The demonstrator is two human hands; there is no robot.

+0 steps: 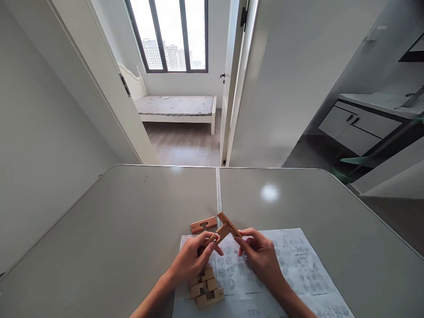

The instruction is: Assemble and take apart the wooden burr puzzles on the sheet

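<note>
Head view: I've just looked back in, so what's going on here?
A person is handling wooden puzzle-like pieces over a printed sheet on a table. The right hand pinches one end of a bar, and the left hand holds a block against it; whether the two are locked together I can't tell. A slotted piece lies by the sheet's far edge, and more blocks sit on the sheet below the left hand.
</note>
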